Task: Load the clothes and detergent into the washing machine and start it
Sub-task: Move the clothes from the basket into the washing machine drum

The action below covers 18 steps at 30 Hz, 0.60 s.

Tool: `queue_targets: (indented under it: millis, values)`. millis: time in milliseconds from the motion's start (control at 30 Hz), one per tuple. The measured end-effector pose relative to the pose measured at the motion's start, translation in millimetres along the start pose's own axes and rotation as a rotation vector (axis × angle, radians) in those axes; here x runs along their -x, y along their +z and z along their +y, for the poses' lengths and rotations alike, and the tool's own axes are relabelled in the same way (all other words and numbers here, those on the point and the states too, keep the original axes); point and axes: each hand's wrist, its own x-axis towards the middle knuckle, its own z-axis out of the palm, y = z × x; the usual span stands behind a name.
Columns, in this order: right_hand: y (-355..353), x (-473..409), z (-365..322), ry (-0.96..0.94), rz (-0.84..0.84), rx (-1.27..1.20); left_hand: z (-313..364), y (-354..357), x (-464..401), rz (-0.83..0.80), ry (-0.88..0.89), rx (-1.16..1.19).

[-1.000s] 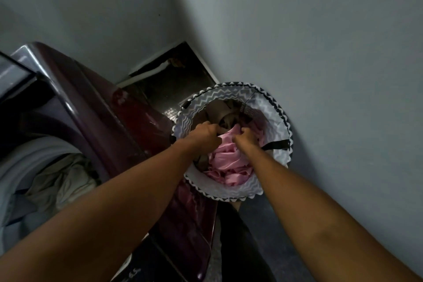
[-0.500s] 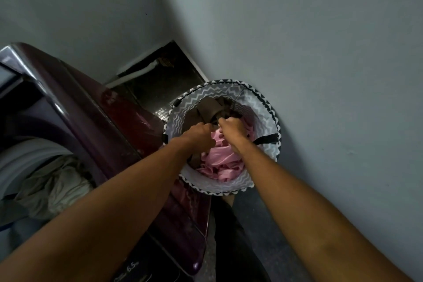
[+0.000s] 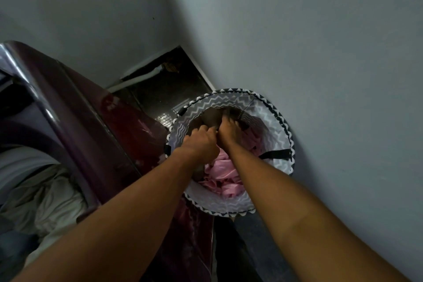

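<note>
A round laundry basket (image 3: 278,121) with a grey zigzag lining stands on the floor against the right wall. Pink clothes (image 3: 223,173) lie in it, with a brown garment (image 3: 209,118) at the far side. Both my hands are deep inside the basket. My left hand (image 3: 202,142) is closed on the cloth near the brown garment. My right hand (image 3: 229,131) presses down beside it, fingers curled into the brown garment. The dark maroon washing machine (image 3: 96,117) stands to the left, its tub holding pale clothes (image 3: 45,199).
Grey walls meet in a corner behind the basket. A dark tiled floor strip (image 3: 164,94) and a pale pipe (image 3: 137,79) lie between machine and wall. The basket's black strap handle (image 3: 275,154) hangs on its right side.
Both hands have moved from the pink clothes further into the basket, onto the brown garment at its far side. The view has shifted slightly.
</note>
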Motion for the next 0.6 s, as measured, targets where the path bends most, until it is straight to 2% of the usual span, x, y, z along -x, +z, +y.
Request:
queue_targets:
  millis: [67,100,167,267,433,600]
  values:
    - [-1.0,-0.6,-0.7,0.100,-0.075,-0.064,0.6,-0.4,-0.5,0.000,-0.003,-0.001]
    - [-0.8,1.2,-0.6,0.088,-0.102,-0.055,0.1,-0.6,-0.4,0.000,-0.007,0.006]
    - [3.1,0.1,3.6,0.064,-0.057,-0.048,-0.5,-1.5,-0.2,-0.003,-0.015,0.019]
    - [-2.3,3.8,1.4,0.059,-0.020,-0.175,0.2,-4.1,0.7,-0.014,-0.032,0.036]
    - [-44.3,40.1,-13.6,0.036,0.037,-0.313,-0.5,-5.3,7.1,-0.020,-0.080,0.097]
    - [-86.9,76.9,-32.4,-0.025,0.088,-0.542,13.2,-17.0,23.8,0.086,-0.063,0.348]
